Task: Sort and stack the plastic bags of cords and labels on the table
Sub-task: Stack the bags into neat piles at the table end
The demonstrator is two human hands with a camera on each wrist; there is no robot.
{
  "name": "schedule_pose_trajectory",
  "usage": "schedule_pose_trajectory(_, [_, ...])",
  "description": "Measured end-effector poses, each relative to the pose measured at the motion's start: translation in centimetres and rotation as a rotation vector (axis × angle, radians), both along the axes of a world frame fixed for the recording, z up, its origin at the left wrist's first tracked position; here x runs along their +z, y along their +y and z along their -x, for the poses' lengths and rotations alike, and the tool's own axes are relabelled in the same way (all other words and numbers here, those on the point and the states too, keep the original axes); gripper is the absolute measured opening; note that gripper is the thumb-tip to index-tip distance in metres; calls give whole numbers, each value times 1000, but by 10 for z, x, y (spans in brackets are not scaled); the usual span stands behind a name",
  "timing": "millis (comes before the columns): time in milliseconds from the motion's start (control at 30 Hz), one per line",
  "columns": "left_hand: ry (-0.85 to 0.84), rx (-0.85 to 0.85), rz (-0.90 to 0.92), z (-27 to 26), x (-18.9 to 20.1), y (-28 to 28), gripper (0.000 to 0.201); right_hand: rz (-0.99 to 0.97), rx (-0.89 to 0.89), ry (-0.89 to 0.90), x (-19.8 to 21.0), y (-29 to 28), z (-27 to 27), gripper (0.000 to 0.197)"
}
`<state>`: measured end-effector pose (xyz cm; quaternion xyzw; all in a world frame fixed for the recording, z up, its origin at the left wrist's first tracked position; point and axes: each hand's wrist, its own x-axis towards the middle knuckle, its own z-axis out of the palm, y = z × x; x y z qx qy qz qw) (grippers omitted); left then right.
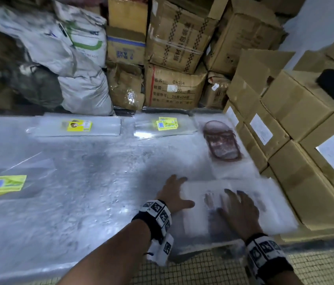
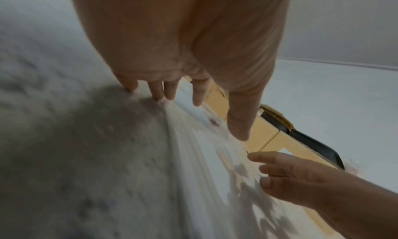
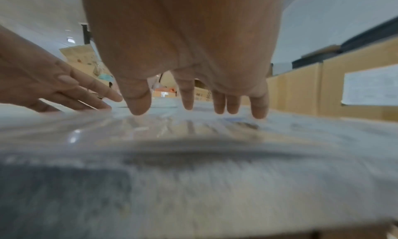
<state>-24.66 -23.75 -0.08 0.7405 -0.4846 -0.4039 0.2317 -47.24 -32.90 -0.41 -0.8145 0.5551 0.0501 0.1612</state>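
The flat stack of clear plastic bags [image 1: 250,204] lies at the grey counter's [image 1: 92,182] near-right edge. Left hand [image 1: 173,194] and right hand [image 1: 239,210] press it flat, fingers spread. Likely light, floppy, slippery: grip opposite edges.

Head looks down; wrists close, sharing hands [image 1: 207,204].

Both hands [image 1: 207,200] flat on plastic bags [image 1: 264,204]

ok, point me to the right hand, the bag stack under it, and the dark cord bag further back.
right hand [image 1: 238,210]: head view, back of the hand.
bag stack [image 1: 275,204]: head view, bare top right of the fingers.
dark cord bag [image 1: 222,140]: head view, middle of the cords.
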Motion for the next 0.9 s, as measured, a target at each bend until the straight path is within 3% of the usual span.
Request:
schedule_pose_trajectory(67, [131,103,74,-21,6,15,75,67,39,-142,17,11,-24,64])
schedule_pose_trajectory(167, [168,241,69,-64,7,53,61,108,177,-340,24,32,-81,54])
schedule_pose_trajectory(367, [23,561,55,-177,8,167,43,-90,472,-459,14,107,-244,49])
schedule_pose_trajectory(467, [-112,786,41,-232,7,229,47,-210,643,-411,12,149,-316,48])
schedule_pose_trajectory(600, [-397,987,-186,-291,7,299,51,-237,751,-339,7,192,-399,49])
schedule_pose_trajectory(667, [-386,995,-246,-307,4,322,63,-208,784,-312,6,207,-433,49])
schedule_pose_trajectory(767, [-337,873,-290,-319,-6,344,81,-146,821,-243,4,227,-479,53])
schedule_pose_trajectory(900, [-334,786,-312,-336,-9,357,83,-108,817,-113,-1,242,-512,67])
